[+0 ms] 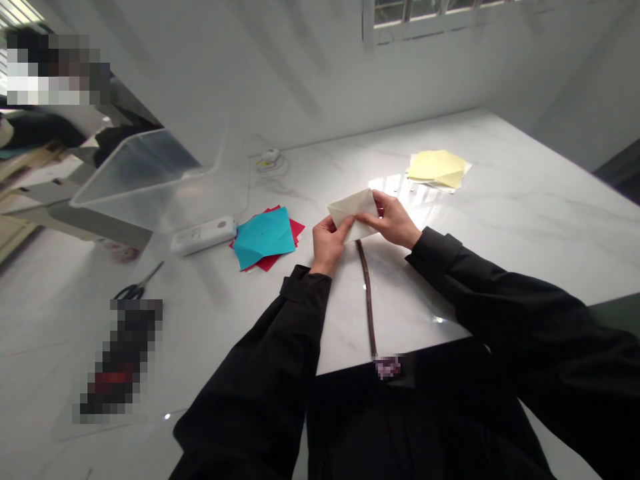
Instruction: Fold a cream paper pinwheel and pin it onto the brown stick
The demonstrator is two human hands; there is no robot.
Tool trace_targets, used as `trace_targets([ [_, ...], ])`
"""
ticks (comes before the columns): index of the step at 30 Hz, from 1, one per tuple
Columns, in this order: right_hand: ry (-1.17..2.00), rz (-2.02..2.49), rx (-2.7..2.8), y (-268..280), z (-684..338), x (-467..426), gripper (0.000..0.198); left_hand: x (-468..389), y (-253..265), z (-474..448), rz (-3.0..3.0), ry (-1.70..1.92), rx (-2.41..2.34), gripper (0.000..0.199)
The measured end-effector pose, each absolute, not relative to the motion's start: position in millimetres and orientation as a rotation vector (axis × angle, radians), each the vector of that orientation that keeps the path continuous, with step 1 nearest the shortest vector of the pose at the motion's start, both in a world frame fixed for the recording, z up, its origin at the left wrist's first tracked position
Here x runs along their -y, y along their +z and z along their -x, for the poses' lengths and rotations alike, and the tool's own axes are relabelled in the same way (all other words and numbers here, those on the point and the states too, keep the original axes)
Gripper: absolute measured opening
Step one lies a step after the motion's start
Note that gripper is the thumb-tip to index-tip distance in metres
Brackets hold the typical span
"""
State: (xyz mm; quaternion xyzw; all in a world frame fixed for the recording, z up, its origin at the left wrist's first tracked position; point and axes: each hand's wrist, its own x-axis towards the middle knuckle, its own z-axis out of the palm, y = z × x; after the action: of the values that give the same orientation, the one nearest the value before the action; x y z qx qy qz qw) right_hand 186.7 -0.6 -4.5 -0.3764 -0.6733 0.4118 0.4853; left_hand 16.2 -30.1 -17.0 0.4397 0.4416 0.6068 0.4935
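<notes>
A cream-white sheet of paper (354, 212), showing creases and folded edges, is held just above the table. My left hand (330, 241) pinches its lower left side, thumb on top. On its right side my right hand (395, 219) grips the edge, thumb pressed near the middle of the paper. Below the paper a thin brown stick (369, 293) lies on the table, pointing toward my body. Left of my left hand rests a stack of coloured paper, with a turquoise sheet (265, 237) over red ones (270, 262).
Yellow paper sheets (437, 168) lie at the back right. A white elongated device (204, 235) sits before a clear plastic bin (160, 173). Scissors (135, 288) and a blurred dark item (120, 360) are at left. A cable (271, 157) lies near the wall. Someone is at far left.
</notes>
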Motion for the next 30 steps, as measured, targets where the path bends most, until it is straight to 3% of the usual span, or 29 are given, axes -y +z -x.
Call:
trace_targets([
  [17,1.332,0.892,1.483,0,-191,1,0.053,30,-12,-15,-1.093,1.431,-1.05,0.051],
  [27,1.577,0.74,1.228,-10,-226,-26,0.056,24,-7,6,-1.294,1.42,-1.424,0.023],
  [30,1.572,0.703,1.217,-14,-228,-26,0.055,30,-4,5,-1.465,1.306,-1.534,0.024],
])
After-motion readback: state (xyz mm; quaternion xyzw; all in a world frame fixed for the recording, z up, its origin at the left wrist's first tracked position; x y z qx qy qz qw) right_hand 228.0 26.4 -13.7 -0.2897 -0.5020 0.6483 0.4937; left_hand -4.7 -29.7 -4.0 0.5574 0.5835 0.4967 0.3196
